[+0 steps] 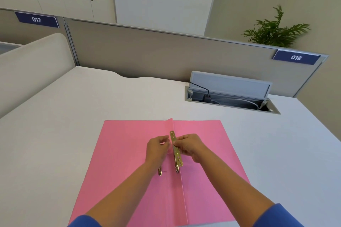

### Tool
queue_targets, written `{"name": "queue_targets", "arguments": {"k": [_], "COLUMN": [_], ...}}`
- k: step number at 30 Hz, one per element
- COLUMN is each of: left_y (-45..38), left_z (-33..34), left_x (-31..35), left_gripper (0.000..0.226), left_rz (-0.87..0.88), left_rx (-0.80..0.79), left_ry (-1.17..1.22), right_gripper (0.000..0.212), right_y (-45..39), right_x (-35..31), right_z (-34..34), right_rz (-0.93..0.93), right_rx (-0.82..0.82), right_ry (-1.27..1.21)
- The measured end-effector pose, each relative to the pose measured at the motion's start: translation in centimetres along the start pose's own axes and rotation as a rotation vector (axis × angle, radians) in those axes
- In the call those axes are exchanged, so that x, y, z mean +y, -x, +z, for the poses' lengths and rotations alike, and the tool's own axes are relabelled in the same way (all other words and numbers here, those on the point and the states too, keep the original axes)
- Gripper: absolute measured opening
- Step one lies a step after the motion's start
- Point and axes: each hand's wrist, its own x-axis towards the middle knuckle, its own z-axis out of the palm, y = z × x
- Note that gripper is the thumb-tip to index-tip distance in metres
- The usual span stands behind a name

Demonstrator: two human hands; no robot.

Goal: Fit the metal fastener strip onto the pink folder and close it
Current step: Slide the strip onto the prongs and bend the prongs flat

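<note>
The pink folder (129,153) lies open and flat on the white desk, its spine fold running down the middle. A gold metal fastener strip (176,151) stands tilted along the fold, and my right hand (190,146) pinches it near its middle. My left hand (157,149) hovers just left of the strip with fingers curled toward it; whether it touches the strip is unclear. A second gold metal piece (160,171) pokes out on the folder below my left wrist, mostly hidden.
The white desk (73,116) stretches left and right of the folder. An open cable box (230,97) with wires sits at the back right. A beige partition (166,51) lines the far edge, with a plant (275,31) behind it.
</note>
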Motion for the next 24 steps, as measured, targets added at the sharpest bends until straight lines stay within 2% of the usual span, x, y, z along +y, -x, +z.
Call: {"name": "queue_targets", "arguments": {"k": [1,4,6,9,13,18,20,24], "left_y": [0.2,1.0,1.6,2.3,3.5,5.3,5.9,6.6], "left_z": [-0.3,-1.1,-1.5,-1.6,-1.6,-2.0,-2.0,-1.7], "left_x": [-0.2,-0.9,-1.2,-1.2,-1.1,-1.6,-2.1,-2.5], "left_gripper": [0.028,0.03,0.031,0.029,0.029,0.041,0.036,0.017], "left_rz": [-0.004,-0.012,-0.035,-0.077,-0.12,-0.15,-0.12,-0.079], "left_rx": [0.005,-0.024,-0.051,-0.09,-0.202,-0.286,-0.326,-0.302], "left_ry": [-0.009,-0.032,-0.013,0.035,0.058,0.124,0.087,0.103], "right_gripper": [0.004,0.017,0.019,0.005,0.016,0.008,0.005,0.021], "right_y": [0.0,-0.2,-0.2,-0.2,-0.2,-0.3,-0.3,-0.4], "right_x": [0.0,0.2,0.4,0.5,0.8,1.2,1.2,1.0], "right_z": [0.0,0.0,0.1,0.3,0.5,0.6,0.5,0.4], "right_rz": [0.001,0.004,0.002,0.008,0.011,0.033,0.039,0.041], "right_rx": [0.002,0.013,0.015,0.004,0.009,0.016,0.017,0.031], "right_ry": [-0.003,0.006,0.006,0.0,-0.005,0.0,0.008,-0.02]}}
